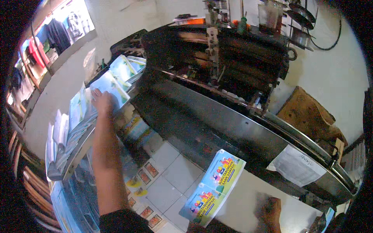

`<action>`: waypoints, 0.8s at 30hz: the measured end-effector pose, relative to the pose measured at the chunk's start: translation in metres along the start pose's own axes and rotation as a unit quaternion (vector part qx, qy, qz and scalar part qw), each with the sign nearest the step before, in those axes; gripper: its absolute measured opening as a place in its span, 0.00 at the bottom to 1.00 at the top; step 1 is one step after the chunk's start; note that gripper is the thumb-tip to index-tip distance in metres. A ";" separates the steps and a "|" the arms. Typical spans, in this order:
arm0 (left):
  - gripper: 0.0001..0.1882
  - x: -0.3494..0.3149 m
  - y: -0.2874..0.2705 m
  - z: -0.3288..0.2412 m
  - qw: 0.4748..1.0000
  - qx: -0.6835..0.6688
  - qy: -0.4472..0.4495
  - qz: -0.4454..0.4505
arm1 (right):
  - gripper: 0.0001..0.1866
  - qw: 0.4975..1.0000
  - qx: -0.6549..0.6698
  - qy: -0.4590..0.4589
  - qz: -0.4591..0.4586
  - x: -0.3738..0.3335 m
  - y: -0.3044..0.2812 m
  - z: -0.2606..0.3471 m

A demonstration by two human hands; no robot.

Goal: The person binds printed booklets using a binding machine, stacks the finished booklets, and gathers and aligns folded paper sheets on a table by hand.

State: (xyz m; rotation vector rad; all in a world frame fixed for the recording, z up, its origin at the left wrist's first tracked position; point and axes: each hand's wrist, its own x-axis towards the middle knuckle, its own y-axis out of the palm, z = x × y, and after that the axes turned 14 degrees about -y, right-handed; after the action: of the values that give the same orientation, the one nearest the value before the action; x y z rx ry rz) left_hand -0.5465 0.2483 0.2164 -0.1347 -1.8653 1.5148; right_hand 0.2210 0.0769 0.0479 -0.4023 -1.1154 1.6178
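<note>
My left hand [103, 100] reaches far to the left, its fingers spread over a pale blue and green printed booklet [110, 87] on top of a long row. More such booklets [77, 106] lean overlapping along the rack beside it. Nearer to me, a colourful cover sheet [213, 186], blue and yellow-green with cartoon figures printed twice, lies at the left edge of a white tabletop [243, 198]. Over that tabletop, at the lower right, is my right hand [270, 211]. Motion smears its fingers, so what they hold, if anything, cannot be made out.
A large dark machine [241, 58] with a long metal front edge [217, 103] fills the far side. Wire spools [301, 25] hang above it at the right. A paper with handwriting [297, 165] is stuck to its front. Tiled floor [169, 167] shows below.
</note>
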 end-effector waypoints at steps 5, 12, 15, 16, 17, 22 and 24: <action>0.18 -0.018 -0.064 -0.101 0.977 -0.040 0.047 -0.202 | 0.23 0.980 0.139 0.144 0.010 0.005 -0.006 0.012; 0.21 -0.118 -0.139 -0.296 0.891 -0.227 0.285 -0.269 | 0.24 0.911 0.344 0.216 -0.072 -0.006 0.012 -0.008; 0.22 -0.123 -0.136 -0.327 0.866 -0.244 0.315 -0.302 | 0.26 0.813 0.505 0.263 -0.119 0.008 0.002 0.010; 0.22 -0.123 -0.138 -0.331 0.865 -0.246 0.317 -0.302 | 0.27 0.796 0.531 0.262 -0.122 0.007 0.002 0.008; 0.21 -0.123 -0.141 -0.334 0.880 -0.231 0.312 -0.273 | 0.28 0.784 0.543 0.275 -0.123 0.000 0.006 -0.001; 0.19 -0.123 -0.153 -0.337 0.898 -0.183 0.319 -0.243 | 0.29 0.973 0.187 0.123 0.059 0.015 -0.023 0.010; 0.20 -0.124 -0.153 -0.341 0.906 -0.166 0.330 -0.208 | 0.29 0.965 0.165 0.179 0.097 0.025 -0.032 0.022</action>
State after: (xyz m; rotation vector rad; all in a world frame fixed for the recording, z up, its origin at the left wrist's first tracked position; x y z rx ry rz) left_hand -0.2041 0.4168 0.3133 -0.3375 -1.4505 0.7185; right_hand 0.2134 0.0888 0.0919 -0.5669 -0.5352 1.7771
